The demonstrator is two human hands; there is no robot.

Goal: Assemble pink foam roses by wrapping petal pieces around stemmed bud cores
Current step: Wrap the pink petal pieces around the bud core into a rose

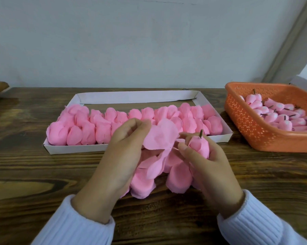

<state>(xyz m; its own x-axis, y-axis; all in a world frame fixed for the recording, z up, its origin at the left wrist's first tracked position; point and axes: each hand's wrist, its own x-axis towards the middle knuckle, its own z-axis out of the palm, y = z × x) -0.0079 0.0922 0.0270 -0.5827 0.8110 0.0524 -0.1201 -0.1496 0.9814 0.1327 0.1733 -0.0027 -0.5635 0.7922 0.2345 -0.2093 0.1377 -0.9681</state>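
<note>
Head view: left hand (pixel 124 152) pinches a pink petal piece (pixel 160 137) above the wooden table (pixel 43 174), more petals bunched beneath. Right hand (pixel 207 161) grips a bud (pixel 199 146), stem (pixel 201 133) upward. Foam looks light, soft, easily creased; best held by petal edges and bud base.

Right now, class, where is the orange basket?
In the head view, the orange basket sits far right on the wooden table, just right of the white tray.

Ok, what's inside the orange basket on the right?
The orange basket holds a heap of pink bud cores with short dark stems. Its floor beneath them is hidden.
</note>
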